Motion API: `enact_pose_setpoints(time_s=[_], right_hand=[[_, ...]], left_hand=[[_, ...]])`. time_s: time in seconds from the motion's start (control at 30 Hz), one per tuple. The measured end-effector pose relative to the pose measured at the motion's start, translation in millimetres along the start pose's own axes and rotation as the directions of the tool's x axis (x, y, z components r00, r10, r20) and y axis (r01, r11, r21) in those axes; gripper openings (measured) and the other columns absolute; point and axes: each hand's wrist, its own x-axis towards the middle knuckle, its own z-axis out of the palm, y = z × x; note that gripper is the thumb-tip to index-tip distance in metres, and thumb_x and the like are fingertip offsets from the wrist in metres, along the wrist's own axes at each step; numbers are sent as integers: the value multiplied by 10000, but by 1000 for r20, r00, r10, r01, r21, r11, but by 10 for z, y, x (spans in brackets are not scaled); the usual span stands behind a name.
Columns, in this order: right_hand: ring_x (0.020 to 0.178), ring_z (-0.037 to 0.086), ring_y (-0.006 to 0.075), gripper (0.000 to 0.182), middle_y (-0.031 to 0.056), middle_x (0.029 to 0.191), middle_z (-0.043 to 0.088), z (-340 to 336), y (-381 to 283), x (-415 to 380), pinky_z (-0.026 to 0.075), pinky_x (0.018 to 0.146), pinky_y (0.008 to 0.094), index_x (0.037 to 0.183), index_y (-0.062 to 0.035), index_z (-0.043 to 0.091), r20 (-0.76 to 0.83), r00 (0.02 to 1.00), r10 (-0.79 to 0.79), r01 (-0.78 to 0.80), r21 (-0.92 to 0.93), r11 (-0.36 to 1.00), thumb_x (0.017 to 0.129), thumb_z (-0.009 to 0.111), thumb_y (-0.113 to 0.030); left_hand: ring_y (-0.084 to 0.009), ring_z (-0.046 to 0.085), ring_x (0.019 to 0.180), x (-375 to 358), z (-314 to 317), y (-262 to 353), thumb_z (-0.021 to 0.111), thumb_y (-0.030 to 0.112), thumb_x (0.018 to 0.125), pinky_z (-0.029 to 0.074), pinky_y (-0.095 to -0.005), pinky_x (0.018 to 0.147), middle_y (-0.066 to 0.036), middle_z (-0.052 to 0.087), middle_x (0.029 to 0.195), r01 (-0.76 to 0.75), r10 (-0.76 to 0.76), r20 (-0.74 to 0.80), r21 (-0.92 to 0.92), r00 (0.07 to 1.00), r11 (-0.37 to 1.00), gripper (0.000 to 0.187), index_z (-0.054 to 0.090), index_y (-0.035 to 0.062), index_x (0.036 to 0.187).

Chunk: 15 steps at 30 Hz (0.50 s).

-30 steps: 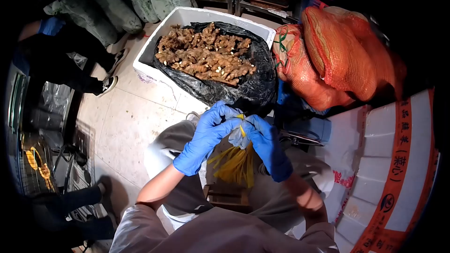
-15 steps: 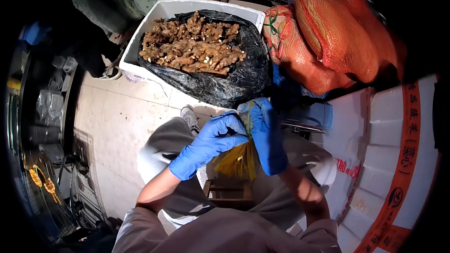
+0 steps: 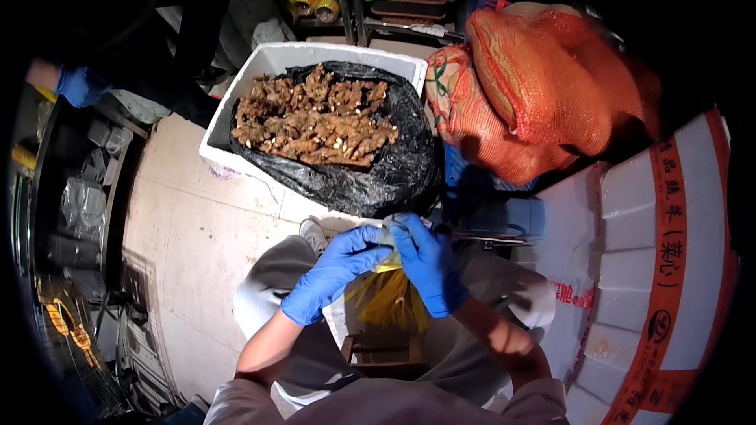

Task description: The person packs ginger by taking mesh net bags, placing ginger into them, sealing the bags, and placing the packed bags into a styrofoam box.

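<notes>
Low in front of me, between my knees, hangs a bunch of yellow mesh netting, gathered at its top and spreading into loose strands below. My left hand, in a blue glove, is closed at the left side of the gathered top. Opposite it my right hand, also gloved, pinches the same top. A small pale greenish part shows between the fingertips; I cannot make out what it is. Just beyond my hands stands a white foam box lined with a black plastic bag and filled with ginger.
Orange mesh sacks are piled at the back right. White foam boxes with orange tape stand along my right. Racks with plastic packs line the left, where another person's gloved hand shows. A wooden stool is below me.
My view has shifted, so the box sits lower in it. Both hands are lower and nearer each other around the netting's top. The other person's hand at the left now shows more clearly.
</notes>
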Motion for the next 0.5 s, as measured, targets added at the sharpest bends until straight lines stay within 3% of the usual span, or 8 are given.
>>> enact_pose_setpoints(time_s=[0.03, 0.07, 0.2, 0.27, 0.33, 0.47, 0.5], right_hand=[[579, 574, 291, 111, 128, 655, 576, 25, -28, -9, 437, 450, 341, 896, -78, 500, -6, 1000, -5, 5, 26, 1000, 820, 507, -159], [650, 574, 287, 110, 124, 714, 585, 13, -119, -37, 453, 575, 308, 868, -44, 540, 30, 995, 98, -101, 92, 991, 812, 517, -137], [648, 560, 313, 117, 141, 702, 567, 172, -101, -130, 443, 535, 361, 877, -62, 483, -72, 996, -49, 47, -18, 999, 824, 497, -165], [663, 546, 335, 106, 160, 718, 554, 196, -166, -150, 428, 539, 371, 860, -60, 497, -47, 999, 12, -14, -56, 998, 824, 498, -159], [610, 475, 264, 105, 127, 688, 510, 285, -159, -207, 382, 568, 316, 787, -40, 519, -75, 985, 157, -142, 174, 974, 811, 513, -142], [631, 547, 325, 119, 160, 691, 549, 347, -163, -288, 407, 521, 337, 812, -44, 530, -131, 982, 137, -126, 90, 988, 828, 482, -152], [623, 555, 306, 129, 151, 683, 558, 393, -57, -302, 407, 520, 326, 796, -35, 534, -86, 972, 219, -197, 217, 956, 827, 479, -148]], left_hand=[[-66, 520, 790, -2, -52, -30, 564, 18, 778, 433, -184, 713, -1, 556, 869, 9, -9, -2, 32, 1000, 999, 190, 561, 11, 968], [-70, 525, 792, -10, -99, -92, 568, 12, 772, 438, -189, 709, -6, 559, 869, -7, 7, 9, 33, 1000, 999, 182, 565, 11, 954], [-90, 533, 795, -76, -175, -182, 559, -22, 756, 437, -201, 736, -27, 558, 855, -27, 32, 76, -61, 997, 998, 168, 567, -5, 924], [-99, 541, 753, -81, -210, -237, 574, -3, 742, 434, -203, 687, -32, 579, 831, 6, -3, 79, -40, 997, 999, 164, 565, -18, 905], [-88, 541, 729, -121, -179, -248, 576, 8, 748, 435, -193, 655, -15, 580, 810, -36, 38, 75, -37, 996, 999, 137, 570, 9, 886], [-75, 538, 713, -200, -224, -294, 565, 6, 757, 431, -182, 624, -1, 579, 802, -5, 13, 91, -93, 996, 996, 111, 572, 36, 864], [-70, 534, 702, -201, -266, -320, 562, 15, 761, 425, -177, 614, 6, 576, 794, -19, 29, 80, -119, 996, 993, 95, 572, 46, 850]])
